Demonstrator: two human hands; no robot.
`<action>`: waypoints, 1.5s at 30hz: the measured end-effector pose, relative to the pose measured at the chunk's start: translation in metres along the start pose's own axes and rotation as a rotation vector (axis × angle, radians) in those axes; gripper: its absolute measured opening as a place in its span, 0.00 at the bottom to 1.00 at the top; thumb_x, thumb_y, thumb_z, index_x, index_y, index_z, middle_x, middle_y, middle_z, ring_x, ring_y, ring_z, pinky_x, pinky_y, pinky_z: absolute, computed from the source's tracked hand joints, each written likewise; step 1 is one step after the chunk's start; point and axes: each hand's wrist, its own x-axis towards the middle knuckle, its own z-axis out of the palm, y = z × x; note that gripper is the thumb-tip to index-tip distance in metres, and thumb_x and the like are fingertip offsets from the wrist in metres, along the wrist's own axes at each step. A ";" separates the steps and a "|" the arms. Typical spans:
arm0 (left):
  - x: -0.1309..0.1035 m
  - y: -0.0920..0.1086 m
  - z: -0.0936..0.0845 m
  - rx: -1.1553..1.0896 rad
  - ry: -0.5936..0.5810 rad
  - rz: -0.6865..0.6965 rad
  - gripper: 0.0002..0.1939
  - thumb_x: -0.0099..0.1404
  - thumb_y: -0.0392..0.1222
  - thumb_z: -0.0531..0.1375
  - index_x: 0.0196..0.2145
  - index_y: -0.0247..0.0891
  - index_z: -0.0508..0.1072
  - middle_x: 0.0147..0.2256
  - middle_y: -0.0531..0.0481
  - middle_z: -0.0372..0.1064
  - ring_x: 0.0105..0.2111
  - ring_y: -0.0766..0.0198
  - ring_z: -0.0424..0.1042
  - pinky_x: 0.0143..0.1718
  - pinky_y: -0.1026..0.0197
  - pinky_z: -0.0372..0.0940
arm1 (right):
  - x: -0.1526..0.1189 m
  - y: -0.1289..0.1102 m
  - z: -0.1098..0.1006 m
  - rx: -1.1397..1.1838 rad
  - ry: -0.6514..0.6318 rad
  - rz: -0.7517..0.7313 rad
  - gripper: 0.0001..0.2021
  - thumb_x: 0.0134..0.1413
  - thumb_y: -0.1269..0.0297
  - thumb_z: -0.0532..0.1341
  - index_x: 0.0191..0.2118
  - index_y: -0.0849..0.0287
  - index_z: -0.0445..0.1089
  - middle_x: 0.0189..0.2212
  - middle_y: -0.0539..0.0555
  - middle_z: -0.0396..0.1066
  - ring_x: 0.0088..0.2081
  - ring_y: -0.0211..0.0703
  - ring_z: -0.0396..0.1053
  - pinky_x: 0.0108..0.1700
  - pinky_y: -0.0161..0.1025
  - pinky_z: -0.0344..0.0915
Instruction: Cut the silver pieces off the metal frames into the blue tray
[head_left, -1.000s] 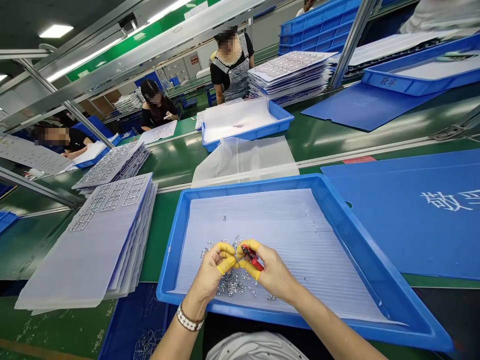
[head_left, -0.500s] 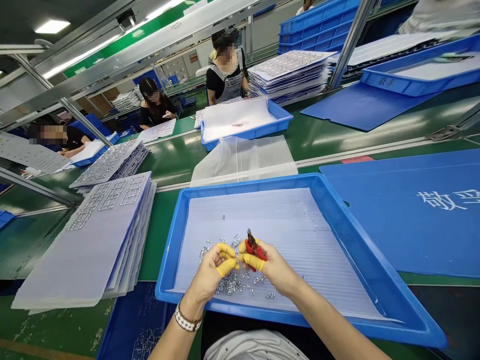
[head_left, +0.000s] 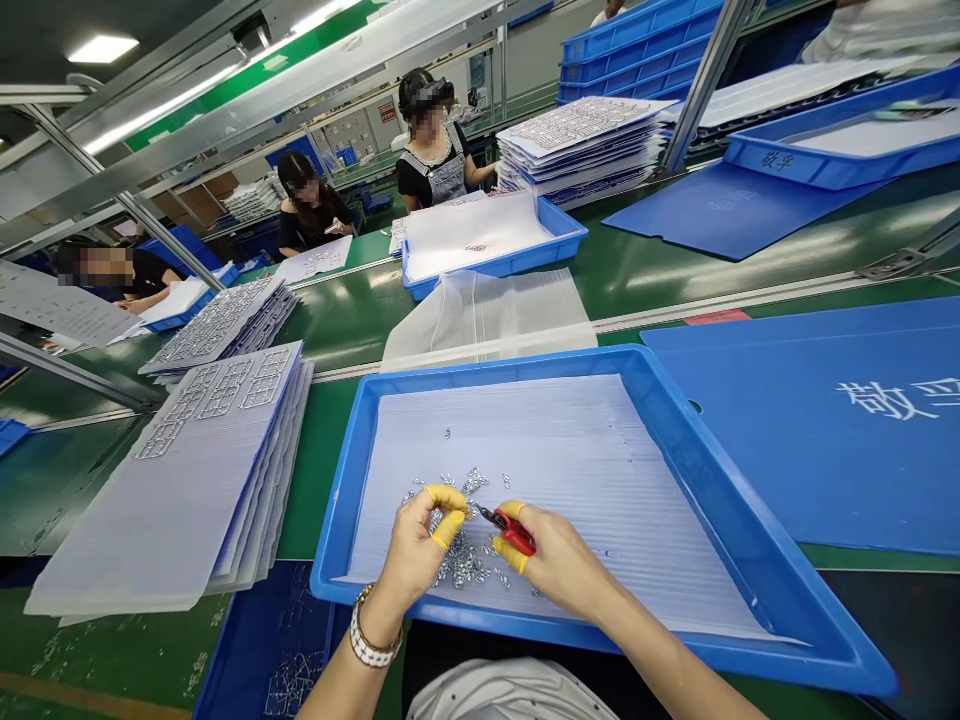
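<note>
My right hand, with yellow finger covers, is closed round red-handled nippers whose dark jaws point left. The jaw tips are close to the fingertips of my left hand. My left thumb and forefinger, also in yellow covers, are pinched together; what they hold is too small to make out. Under and around both hands, many small silvery parts lie on a white sheet in a large blue tray. A few single parts lie apart from the pile.
At the left stand stacked sheets with part frames on top. A blue board lies to the right. Beyond the tray are a translucent bag and another blue tray. Several people sit across the green bench.
My right hand has drawn slightly away from my left, and the nippers have swung from pointing up to pointing left. A person across the bench has shifted left and raised their head.
</note>
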 end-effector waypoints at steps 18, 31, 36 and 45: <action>-0.002 -0.001 -0.003 0.153 0.017 0.095 0.03 0.60 0.37 0.62 0.32 0.39 0.77 0.32 0.46 0.75 0.36 0.57 0.71 0.42 0.58 0.63 | -0.002 0.002 0.004 -0.222 0.144 -0.089 0.08 0.52 0.69 0.58 0.39 0.56 0.68 0.33 0.54 0.72 0.32 0.46 0.69 0.34 0.40 0.62; -0.002 -0.004 -0.005 0.109 0.021 0.068 0.03 0.60 0.39 0.63 0.32 0.38 0.76 0.32 0.46 0.74 0.36 0.57 0.71 0.42 0.57 0.63 | -0.002 0.000 0.008 -0.412 0.219 -0.142 0.13 0.47 0.75 0.61 0.40 0.58 0.69 0.32 0.55 0.72 0.35 0.50 0.68 0.37 0.43 0.60; -0.004 -0.005 -0.006 0.159 0.006 0.088 0.04 0.62 0.39 0.61 0.32 0.37 0.75 0.33 0.46 0.73 0.37 0.58 0.71 0.43 0.58 0.64 | -0.003 0.003 0.011 -0.462 0.294 -0.199 0.14 0.46 0.77 0.62 0.40 0.58 0.68 0.32 0.55 0.71 0.35 0.50 0.67 0.37 0.43 0.58; -0.005 -0.009 -0.008 0.171 -0.031 0.104 0.04 0.63 0.40 0.60 0.34 0.37 0.73 0.34 0.48 0.73 0.37 0.61 0.71 0.44 0.59 0.64 | -0.005 0.004 0.012 -0.524 0.413 -0.269 0.18 0.42 0.81 0.59 0.42 0.58 0.67 0.31 0.54 0.71 0.34 0.48 0.66 0.37 0.42 0.57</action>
